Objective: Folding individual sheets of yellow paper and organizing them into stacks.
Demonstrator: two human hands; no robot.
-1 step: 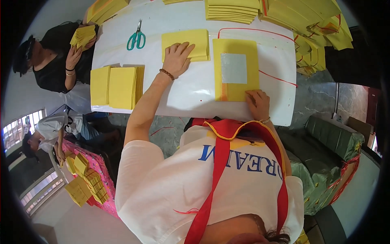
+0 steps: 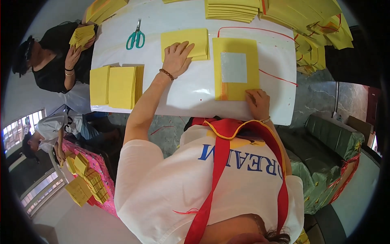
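My left hand (image 2: 177, 57) rests palm down on a small stack of plain yellow paper (image 2: 195, 38) in the middle of the white table, its fingers spread over the near left part. To the right lies yellow joss paper (image 2: 248, 44) with a silver square (image 2: 233, 68) on its face and an orange strip along its lower left. My right hand (image 2: 257, 103) has its fingers curled at the near right corner of this joss paper, gripping the edge. How many sheets it pinches is hidden.
Green-handled scissors (image 2: 135, 36) lie at the far left. Two yellow paper stacks (image 2: 123, 87) stand near the left edge. More yellow bundles (image 2: 231, 10) fill the far side. Red string (image 2: 260, 27) crosses the table (image 2: 195, 87). A person (image 2: 57, 61) at the left holds folded yellow paper (image 2: 82, 36).
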